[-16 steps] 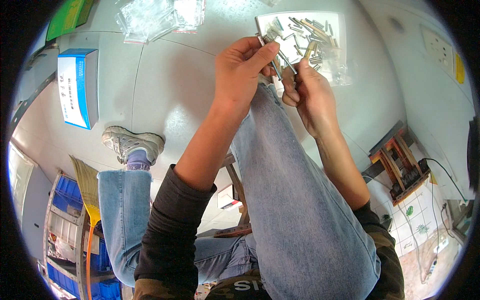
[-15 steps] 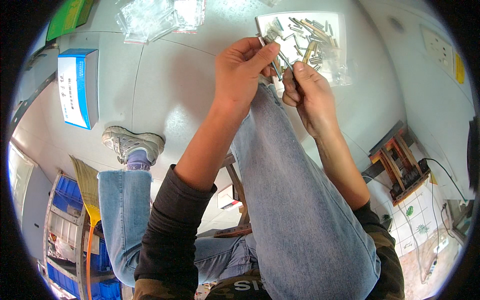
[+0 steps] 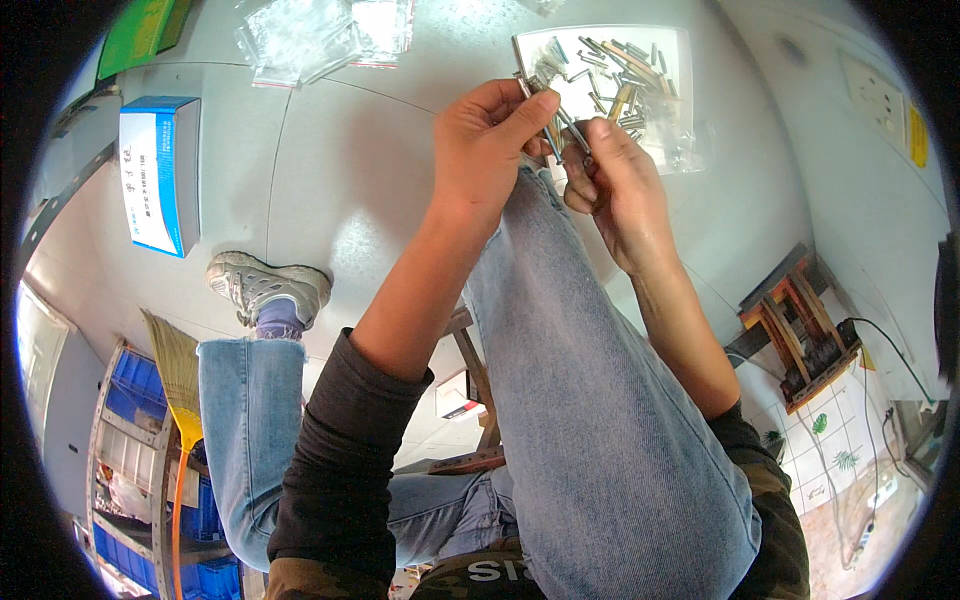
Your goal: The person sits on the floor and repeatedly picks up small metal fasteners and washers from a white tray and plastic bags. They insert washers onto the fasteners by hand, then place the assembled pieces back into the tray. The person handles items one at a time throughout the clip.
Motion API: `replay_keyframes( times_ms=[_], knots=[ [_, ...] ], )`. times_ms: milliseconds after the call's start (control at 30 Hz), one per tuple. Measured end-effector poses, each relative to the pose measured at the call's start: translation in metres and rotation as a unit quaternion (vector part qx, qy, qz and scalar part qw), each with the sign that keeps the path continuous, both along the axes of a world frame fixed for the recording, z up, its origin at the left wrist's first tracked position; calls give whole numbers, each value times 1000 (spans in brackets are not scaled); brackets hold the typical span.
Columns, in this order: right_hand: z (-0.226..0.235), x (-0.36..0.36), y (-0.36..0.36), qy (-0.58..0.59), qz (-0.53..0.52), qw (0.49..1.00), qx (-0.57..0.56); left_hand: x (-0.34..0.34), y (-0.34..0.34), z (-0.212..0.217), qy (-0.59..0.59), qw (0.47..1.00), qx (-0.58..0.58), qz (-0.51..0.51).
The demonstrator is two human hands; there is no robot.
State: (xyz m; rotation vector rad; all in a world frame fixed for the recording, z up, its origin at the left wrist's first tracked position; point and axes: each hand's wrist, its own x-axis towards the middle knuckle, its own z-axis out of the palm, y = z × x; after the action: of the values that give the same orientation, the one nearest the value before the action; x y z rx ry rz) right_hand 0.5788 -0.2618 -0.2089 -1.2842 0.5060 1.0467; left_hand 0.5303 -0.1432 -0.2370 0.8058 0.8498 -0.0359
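My left hand (image 3: pixel 478 150) is closed, pinching slim silvery metal rods (image 3: pixel 552 128) between thumb and fingers; they slant down to the right. At the lower end of one rod, the thumb and fingers of my right hand (image 3: pixel 622 185) are closed on it. Beyond both hands lies a white tray (image 3: pixel 680 60) with many loose metal pins (image 3: pixel 632 65) and clear plastic in it. Some of the tray's near left part is hidden behind my hands. Whether the rods carry threads or heads is too small to tell.
Clear zip bags (image 3: pixel 300 40) lie on the floor ahead, left of the tray. A blue and white box (image 3: pixel 160 180) stands at the left, with a green box (image 3: pixel 140 35) beyond it. A broom (image 3: pixel 178 380) leans by a shelf with blue bins (image 3: pixel 135 385). Cables run at the right.
Both hands stay almost in place. The fingers of my right hand have shifted slightly, and the end of the rod now shows a little lower between them.
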Motion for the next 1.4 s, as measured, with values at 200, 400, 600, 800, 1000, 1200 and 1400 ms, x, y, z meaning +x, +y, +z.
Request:
replay_keyframes(
  times_ms=[200, 400, 600, 800, 1000, 1200, 1400],
  knots=[
    [-6, -2, -1, -77, 23, 997, -1, 0, 0, 1, 6, 1000, 1, 3],
    [-28, -4, -20, -95, 8, 992, -82, -1, 4, -5, 17, 1000, -19, 5],
    [-106, 14, -40, -281, 153, 900, -297, -8, 10, -14, 23, 999, -36, -14],
    [-130, 29, -36, -395, 234, 816, -352, -15, 12, -18, 30, 998, -51, -16],
    [-148, 74, -4, -521, 282, 736, -329, -13, 9, -21, 27, 999, -43, -6],
    [-156, 84, 12, -526, 424, 626, -390, -12, 13, -20, 30, 999, -38, -2],
    [-125, 79, 16, -461, 340, 718, -394, -14, 12, -18, 37, 997, -70, 6]
  ],
)
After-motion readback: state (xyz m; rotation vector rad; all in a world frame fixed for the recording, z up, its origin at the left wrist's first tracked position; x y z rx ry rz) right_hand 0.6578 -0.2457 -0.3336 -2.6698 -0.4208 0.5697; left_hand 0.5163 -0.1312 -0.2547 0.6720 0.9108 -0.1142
